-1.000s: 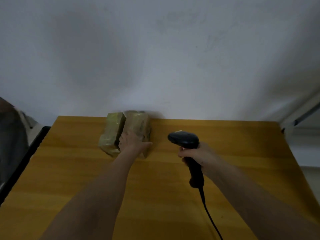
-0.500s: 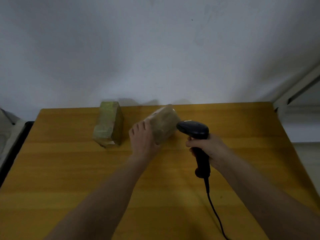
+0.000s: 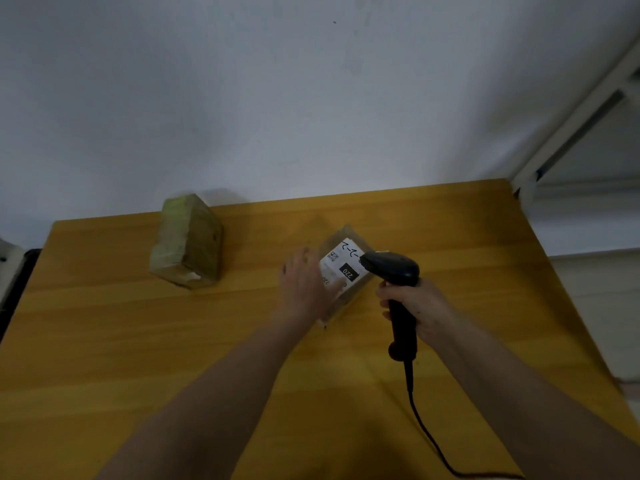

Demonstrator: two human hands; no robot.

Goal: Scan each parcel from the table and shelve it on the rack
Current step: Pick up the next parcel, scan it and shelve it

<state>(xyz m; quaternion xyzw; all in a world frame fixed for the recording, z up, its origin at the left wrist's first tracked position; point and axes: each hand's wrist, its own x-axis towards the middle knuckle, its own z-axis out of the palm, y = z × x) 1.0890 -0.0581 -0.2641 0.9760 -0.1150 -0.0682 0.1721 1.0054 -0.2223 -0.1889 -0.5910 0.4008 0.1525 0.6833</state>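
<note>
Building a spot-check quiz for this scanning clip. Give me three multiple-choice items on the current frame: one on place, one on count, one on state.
1. Where does the upright tape-wrapped brown parcel stand?
A. far left of the wooden table, near the wall
B. on the rack
C. under the scanner

2. How many parcels are on the table?
A. one
B. two
C. four

3. What is the right hand doing?
A. resting flat on the table
B. gripping the black corded handheld scanner
C. lifting a parcel

Key: 1 A, it stands at the back left edge, apart from both hands. 2 B, only the upright one and the brown parcel with the white label show. 3 B, its fingers wrap the handle, the head by the label, while the left hand holds that parcel.
</note>
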